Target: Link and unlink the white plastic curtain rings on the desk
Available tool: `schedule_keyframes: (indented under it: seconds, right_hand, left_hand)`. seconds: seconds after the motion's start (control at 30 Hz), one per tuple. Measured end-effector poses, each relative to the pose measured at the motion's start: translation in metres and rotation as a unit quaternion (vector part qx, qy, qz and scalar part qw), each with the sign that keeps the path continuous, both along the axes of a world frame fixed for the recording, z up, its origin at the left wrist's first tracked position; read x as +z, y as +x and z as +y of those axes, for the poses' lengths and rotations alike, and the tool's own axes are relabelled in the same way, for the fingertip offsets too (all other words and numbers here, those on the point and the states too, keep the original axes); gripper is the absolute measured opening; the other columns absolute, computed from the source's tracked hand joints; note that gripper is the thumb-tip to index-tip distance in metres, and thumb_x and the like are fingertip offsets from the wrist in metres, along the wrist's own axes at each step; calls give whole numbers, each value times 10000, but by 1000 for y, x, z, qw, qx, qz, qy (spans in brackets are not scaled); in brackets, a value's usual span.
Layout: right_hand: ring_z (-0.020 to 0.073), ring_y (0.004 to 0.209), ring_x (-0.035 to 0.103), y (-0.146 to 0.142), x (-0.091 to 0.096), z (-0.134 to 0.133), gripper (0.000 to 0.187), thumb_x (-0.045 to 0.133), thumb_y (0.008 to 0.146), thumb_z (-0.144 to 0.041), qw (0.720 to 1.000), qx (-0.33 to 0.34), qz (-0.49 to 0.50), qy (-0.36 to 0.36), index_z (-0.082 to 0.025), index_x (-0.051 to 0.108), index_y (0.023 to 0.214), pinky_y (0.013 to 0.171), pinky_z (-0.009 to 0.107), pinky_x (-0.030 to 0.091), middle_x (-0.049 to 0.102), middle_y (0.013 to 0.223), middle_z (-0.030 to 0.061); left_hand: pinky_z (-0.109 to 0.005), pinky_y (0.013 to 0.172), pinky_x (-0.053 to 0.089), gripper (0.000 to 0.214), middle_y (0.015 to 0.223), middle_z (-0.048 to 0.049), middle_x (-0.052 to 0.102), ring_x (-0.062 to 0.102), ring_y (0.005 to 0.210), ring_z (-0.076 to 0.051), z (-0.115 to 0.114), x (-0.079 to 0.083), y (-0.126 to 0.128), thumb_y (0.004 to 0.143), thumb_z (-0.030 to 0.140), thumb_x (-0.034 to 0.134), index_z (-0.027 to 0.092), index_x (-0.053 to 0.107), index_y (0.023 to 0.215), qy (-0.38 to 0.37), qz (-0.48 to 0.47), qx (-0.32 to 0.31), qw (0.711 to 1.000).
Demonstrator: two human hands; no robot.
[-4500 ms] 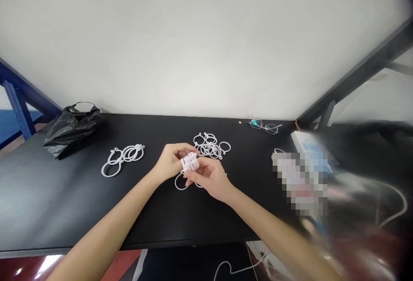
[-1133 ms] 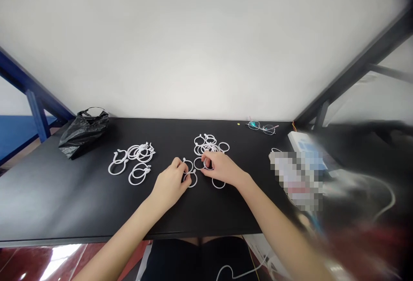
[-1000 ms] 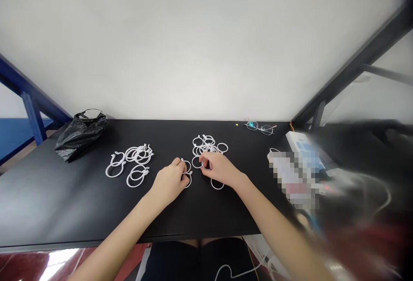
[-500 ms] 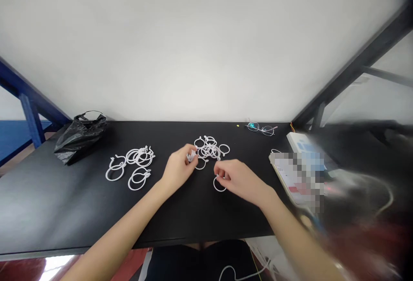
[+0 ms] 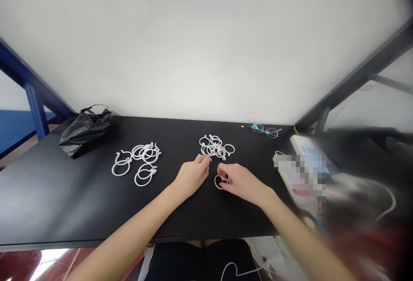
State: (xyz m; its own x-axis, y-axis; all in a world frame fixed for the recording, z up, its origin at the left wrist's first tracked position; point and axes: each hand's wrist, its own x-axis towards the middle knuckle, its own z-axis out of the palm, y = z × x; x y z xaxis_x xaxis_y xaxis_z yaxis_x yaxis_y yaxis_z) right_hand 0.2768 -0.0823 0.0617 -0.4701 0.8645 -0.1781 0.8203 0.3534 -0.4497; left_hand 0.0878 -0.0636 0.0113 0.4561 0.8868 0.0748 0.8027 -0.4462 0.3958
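Note:
White plastic rings lie on a black table. A loose pile of rings sits at the centre back. Grouped rings lie to the left. My left hand rests just in front of the pile, fingers curled on white rings at its fingertips. My right hand lies beside it, fingers pinching a single ring flat on the table.
A black plastic bag sits at the back left. Eyeglasses lie at the back right by the wall. A blurred book or box lies at the right. A white cable hangs below the table's front edge.
A bundle held in both hands 4.5 s ago now lies with the left group. My left hand picked rings near the pile and dropped lower; my right hand moved onto the single ring.

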Motion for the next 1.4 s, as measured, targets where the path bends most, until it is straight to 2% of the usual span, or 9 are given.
schedule_keyframes:
  seconds: [0.1,0.2,0.3,0.43,0.6,0.8,1.03,1.23,1.4]
  right_hand:
    - [149,719,556,-6,4,1,86,597,847,-194,1000,4,-17,-2,-209,516,823,611,246,348,603,798,-3]
    - [157,736,568,-11,2,-2,76,587,877,-258,1000,-2,-23,4,-208,533,862,614,250,348,616,844,14]
    - [149,713,557,-20,0,-2,92,576,824,-122,998,3,-59,25,-197,551,868,596,249,319,604,816,14]
    - [124,640,506,-31,8,3,183,525,748,-24,997,17,-60,37,-186,560,823,572,247,291,566,729,-6]
    - [90,569,508,-28,13,24,134,569,745,-88,987,-18,156,47,-197,575,825,582,223,396,560,677,-45]
    - [112,567,573,-36,-32,49,193,597,815,-228,901,-133,354,212,-200,594,1006,498,229,483,634,770,9]
    - [108,575,595,-31,-54,48,333,586,825,-151,889,-107,325,306,-230,555,1147,495,230,521,653,832,10]
    - [116,607,615,-19,-52,50,390,603,836,-156,905,-90,324,262,-246,520,1206,493,227,515,638,823,1]
    - [115,627,622,-20,-51,46,433,668,833,-201,905,-29,333,265,-269,513,1231,491,228,509,666,911,15]
  left_hand:
    - [-251,571,379,229,947,-36,680,653,718,-176,-1,10,-7,849,142,504,211,578,1055,-18,-45,14,999]
    - [-230,560,374,199,712,33,635,565,568,-118,9,23,-20,776,209,609,211,565,970,-70,-229,65,969]
    - [-223,533,381,262,625,25,637,533,523,-103,29,32,-28,787,364,640,181,547,950,-152,-455,111,870]
    - [-190,487,394,518,725,-10,694,621,652,-135,50,28,-26,679,387,749,181,533,1102,-229,-592,203,745]
    - [-171,450,423,473,850,-58,723,698,831,-199,48,15,-24,698,301,733,189,524,1107,-274,-683,195,648]
    - [-275,594,551,449,929,-98,743,708,934,-253,37,15,-22,840,338,627,200,463,1235,-311,-687,132,643]
    - [-332,696,568,492,1088,-162,722,678,1052,-283,33,20,-18,900,365,579,190,404,1325,-382,-665,87,636]
    - [-352,729,573,501,1102,-172,713,665,1080,-290,31,19,-18,922,426,547,191,395,1336,-424,-664,68,613]
    - [-323,699,582,453,959,-122,729,700,936,-249,30,14,-15,896,400,592,173,465,1266,-396,-666,87,626]
